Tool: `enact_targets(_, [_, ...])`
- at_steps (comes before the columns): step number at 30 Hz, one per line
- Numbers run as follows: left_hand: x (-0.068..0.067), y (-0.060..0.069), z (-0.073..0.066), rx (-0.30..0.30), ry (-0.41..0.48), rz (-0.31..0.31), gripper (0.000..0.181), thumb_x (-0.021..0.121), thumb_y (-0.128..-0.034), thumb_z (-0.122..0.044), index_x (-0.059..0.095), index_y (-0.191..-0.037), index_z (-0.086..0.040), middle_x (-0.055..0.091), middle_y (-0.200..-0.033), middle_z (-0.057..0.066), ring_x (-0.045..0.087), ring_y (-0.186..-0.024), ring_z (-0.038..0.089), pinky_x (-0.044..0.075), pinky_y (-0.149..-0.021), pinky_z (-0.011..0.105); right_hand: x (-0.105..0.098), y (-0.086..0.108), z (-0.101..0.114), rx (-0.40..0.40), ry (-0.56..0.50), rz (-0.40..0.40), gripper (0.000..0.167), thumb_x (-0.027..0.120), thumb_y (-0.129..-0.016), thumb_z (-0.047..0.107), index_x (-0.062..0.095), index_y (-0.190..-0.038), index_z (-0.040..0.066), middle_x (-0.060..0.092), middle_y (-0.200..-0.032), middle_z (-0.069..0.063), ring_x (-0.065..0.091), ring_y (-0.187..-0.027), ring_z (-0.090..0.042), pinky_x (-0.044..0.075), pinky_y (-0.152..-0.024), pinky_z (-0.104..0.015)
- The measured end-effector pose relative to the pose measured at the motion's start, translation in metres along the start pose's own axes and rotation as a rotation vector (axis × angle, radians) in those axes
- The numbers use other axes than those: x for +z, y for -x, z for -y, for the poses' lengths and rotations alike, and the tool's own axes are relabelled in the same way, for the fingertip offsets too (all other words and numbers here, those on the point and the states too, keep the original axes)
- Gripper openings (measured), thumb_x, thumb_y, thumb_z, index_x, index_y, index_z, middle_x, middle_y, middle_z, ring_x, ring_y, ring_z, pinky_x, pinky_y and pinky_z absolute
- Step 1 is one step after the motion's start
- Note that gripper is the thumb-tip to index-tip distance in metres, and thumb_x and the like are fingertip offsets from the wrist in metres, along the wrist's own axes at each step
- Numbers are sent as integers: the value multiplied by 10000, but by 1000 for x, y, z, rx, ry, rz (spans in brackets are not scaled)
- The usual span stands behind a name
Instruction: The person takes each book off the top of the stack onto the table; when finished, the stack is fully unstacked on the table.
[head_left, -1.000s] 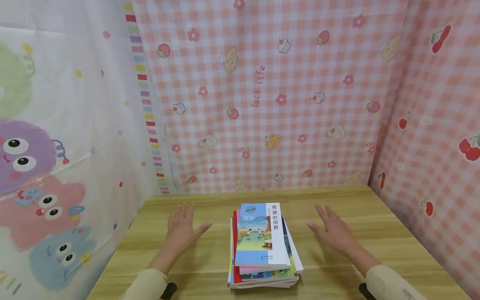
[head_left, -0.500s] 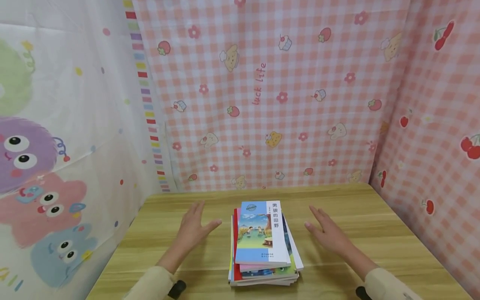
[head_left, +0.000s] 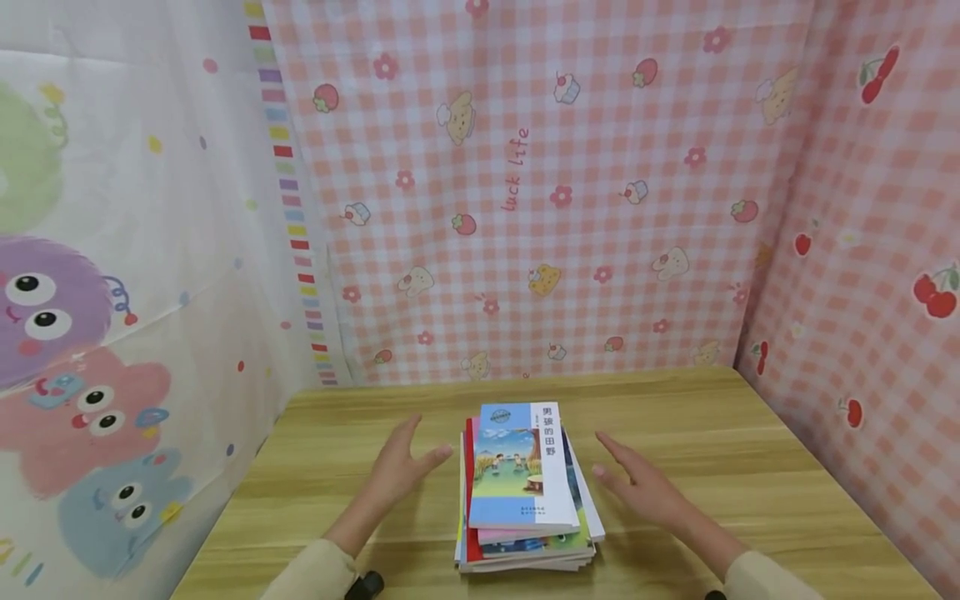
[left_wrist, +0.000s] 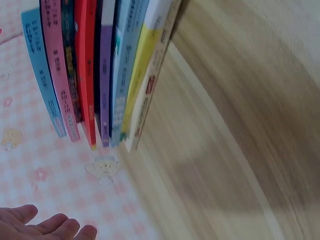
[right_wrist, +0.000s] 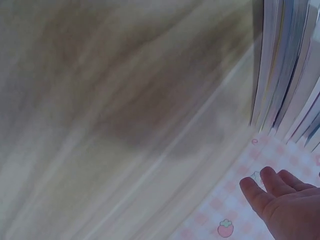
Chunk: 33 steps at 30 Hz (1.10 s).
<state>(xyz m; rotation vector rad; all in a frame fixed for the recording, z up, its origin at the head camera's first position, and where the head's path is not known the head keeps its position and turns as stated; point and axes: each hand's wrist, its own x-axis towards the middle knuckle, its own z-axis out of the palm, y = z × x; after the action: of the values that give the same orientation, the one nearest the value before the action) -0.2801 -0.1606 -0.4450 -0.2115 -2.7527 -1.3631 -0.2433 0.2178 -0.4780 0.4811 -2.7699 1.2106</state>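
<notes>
A stack of books [head_left: 517, 475] lies on the wooden table, its layers slightly askew, a blue and white book with a picture of a pond on top. To the left of the stack is my left hand [head_left: 396, 473], fingers extended and thumb toward the books, not touching them. My right hand [head_left: 647, 492] is on the other side, also apart from the stack, with its fingers extended. Coloured spines [left_wrist: 85, 75] show in the left wrist view, above the fingers [left_wrist: 55, 227]. Page edges [right_wrist: 287, 75] appear in the right wrist view, above the fingers [right_wrist: 275, 187].
The wooden table [head_left: 675, 417] reaches back to a pink checked cloth [head_left: 525, 250]. A white cloth with cartoon figures [head_left: 187, 250] hangs on the left, and a pink checked cloth with cherries [head_left: 885, 250] on the right.
Both hands have moved inward, closer to the two sides of the stack. The books stay in the same place.
</notes>
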Motion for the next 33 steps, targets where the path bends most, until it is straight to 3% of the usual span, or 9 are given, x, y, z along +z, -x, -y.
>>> enact_targets(5, [6, 5, -5, -25, 59, 29, 925, 690, -866, -571, 325, -1532, -43, 385, -1507, 237, 358, -1376, 438, 343, -1066, 621, 2, 5, 1, 27, -33, 34, 657, 523, -1023, 429, 307, -1561, 121, 353, -1539, -220, 392, -1328, -514, 366, -1013, -671])
enact_targets(11, [14, 7, -7, -35, 130, 33, 884, 719, -859, -539, 393, -1483, -4, 521, -1361, 184, 495, -1239, 367, 475, -963, 524, 4, 6, 1, 51, -100, 49, 644, 537, -1014, 435, 327, -1558, 159, 405, -1507, -228, 438, -1314, -475, 352, -1019, -682])
enact_targets(19, [22, 16, -10, -112, 234, 78, 902, 747, -833, -539, 410, -1472, 1, 558, -1247, 150, 547, -1090, 265, 533, -883, 412, 9, 9, 5, 70, -152, 82, 618, 607, -995, 344, 374, -1537, 163, 447, -1472, -238, 480, -1273, -473, 361, -1013, -678])
enact_targets(25, [29, 21, -7, -118, 304, 122, 829, 741, -875, -458, 411, -1459, 29, 575, -1178, 136, 570, -1028, 249, 555, -846, 406, 12, 14, 9, 70, -165, 120, 629, 629, -982, 330, 387, -1526, 129, 457, -1451, -266, 481, -1259, -491, 364, -1004, -682])
enact_targets(33, [41, 31, -6, -81, 413, 167, 706, 751, -903, -267, 426, -1420, 88, 565, -1110, 135, 569, -940, 201, 563, -818, 423, 20, 16, 7, 22, -209, 160, 639, 634, -980, 321, 378, -1530, 117, 434, -1455, -294, 491, -1238, -505, 369, -993, -686])
